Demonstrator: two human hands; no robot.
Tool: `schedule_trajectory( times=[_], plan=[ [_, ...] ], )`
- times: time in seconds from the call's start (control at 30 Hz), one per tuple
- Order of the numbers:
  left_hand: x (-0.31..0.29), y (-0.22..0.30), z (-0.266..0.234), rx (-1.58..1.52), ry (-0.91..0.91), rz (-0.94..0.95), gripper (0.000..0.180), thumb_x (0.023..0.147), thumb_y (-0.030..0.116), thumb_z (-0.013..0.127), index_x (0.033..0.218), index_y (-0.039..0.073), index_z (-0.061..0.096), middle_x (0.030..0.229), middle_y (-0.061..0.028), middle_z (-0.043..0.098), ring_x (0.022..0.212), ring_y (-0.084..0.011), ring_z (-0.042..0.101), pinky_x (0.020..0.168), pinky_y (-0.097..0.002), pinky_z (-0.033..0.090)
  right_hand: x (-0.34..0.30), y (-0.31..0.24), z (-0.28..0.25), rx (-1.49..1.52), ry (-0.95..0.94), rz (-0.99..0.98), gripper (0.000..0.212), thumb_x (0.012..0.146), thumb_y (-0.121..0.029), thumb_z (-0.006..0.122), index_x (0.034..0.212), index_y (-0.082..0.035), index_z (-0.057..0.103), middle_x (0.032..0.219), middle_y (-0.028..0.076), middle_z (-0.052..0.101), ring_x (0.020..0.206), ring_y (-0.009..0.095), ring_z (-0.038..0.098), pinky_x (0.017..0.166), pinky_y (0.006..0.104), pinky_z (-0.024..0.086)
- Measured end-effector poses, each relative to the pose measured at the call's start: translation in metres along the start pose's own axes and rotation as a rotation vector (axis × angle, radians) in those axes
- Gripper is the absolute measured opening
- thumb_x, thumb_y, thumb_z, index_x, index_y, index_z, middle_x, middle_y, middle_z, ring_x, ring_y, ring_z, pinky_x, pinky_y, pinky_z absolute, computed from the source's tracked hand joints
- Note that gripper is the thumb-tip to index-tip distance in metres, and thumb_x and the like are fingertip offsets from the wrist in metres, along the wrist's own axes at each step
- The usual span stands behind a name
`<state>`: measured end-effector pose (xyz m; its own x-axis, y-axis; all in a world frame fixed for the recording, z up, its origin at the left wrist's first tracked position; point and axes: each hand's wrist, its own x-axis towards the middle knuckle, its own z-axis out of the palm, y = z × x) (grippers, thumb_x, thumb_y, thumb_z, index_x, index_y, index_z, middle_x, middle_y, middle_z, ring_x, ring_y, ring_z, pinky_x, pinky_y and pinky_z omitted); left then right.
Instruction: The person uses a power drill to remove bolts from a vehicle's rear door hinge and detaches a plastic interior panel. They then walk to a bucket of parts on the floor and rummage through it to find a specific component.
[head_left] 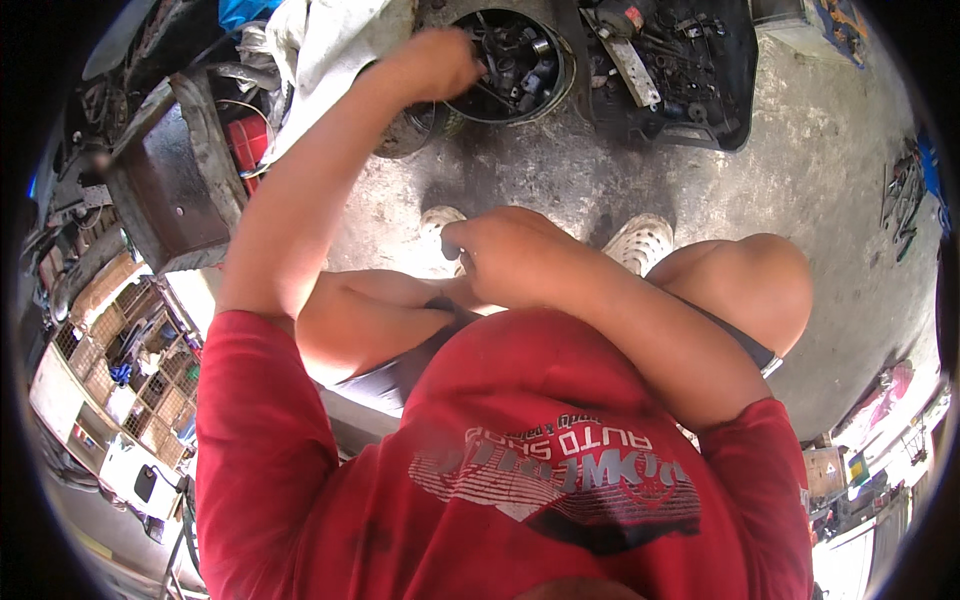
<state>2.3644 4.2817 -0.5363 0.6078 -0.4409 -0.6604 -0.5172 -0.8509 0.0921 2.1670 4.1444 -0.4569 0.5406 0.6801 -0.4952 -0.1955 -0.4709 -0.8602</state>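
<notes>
My left hand point(447, 66) is at the left rim of a round dark basin point(563, 93), knuckles up and fingers curled down. Its fingertips are hidden, so what they hold, if anything, does not show. Inside the basin lies a jumble of greasy metal parts point(515, 65), among them short cylinders and rods. My right hand point(505, 255) hangs in front of my body, above my shoes and well apart from the basin. Its fingers are bent in and pressed together; whatever may be in them is too small or hidden to name.
Right of the basin, a black tray point(735, 120) carries many dark metal parts and a flat metal bar point(632, 72). A rusty metal box point(175, 190) and a red container point(248, 142) stand at left. Tools point(905, 200) lie on the concrete floor point(820, 150) at far right.
</notes>
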Motion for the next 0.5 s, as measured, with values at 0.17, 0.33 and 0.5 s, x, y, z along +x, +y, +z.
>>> schedule_trajectory(
  times=[0.17, 0.33, 0.5],
  plan=[
    [-0.004, -0.006, -0.013, 0.278, 0.094, -0.143, 0.023, 0.093, 0.017, 0.062, 0.1, 0.005, 0.08, 0.107, -0.0202, 0.077, 0.101, -0.0375, 0.075, 0.085, -0.0475, 0.061, -0.002, 0.006, -0.005, 0.003, 0.024, -0.013, 0.032, 0.083, -0.019, 0.073, 0.111, -0.005, 0.074, 0.107, 0.021, 0.074, 0.105, 0.04, 0.07, 0.09, 0.048, 0.055],
    [-0.005, 0.005, 0.037, 0.281, 0.075, -0.082, 0.024, 0.091, 0.015, 0.059, 0.098, 0.005, 0.079, 0.104, -0.017, 0.078, 0.099, -0.0341, 0.076, 0.084, -0.0454, 0.061, 0.001, 0.01, 0.0, 0.045, 0.094, -0.06, 0.043, 0.083, -0.038, 0.08, 0.107, -0.003, 0.073, 0.095, 0.019, 0.074, 0.097, 0.039, 0.071, 0.084, 0.0477, 0.055],
    [-0.019, 0.029, 0.038, -0.077, -0.142, 0.017, 0.034, 0.103, 0.031, 0.057, 0.108, 0.003, 0.076, 0.106, -0.0222, 0.075, 0.103, -0.0426, 0.071, 0.092, -0.0521, 0.056, 0.005, 0.013, 0.001, 0.017, 0.068, -0.038, 0.04, 0.085, -0.035, 0.078, 0.108, -0.003, 0.073, 0.095, 0.02, 0.074, 0.096, 0.041, 0.071, 0.085, 0.0483, 0.054]
  ],
)
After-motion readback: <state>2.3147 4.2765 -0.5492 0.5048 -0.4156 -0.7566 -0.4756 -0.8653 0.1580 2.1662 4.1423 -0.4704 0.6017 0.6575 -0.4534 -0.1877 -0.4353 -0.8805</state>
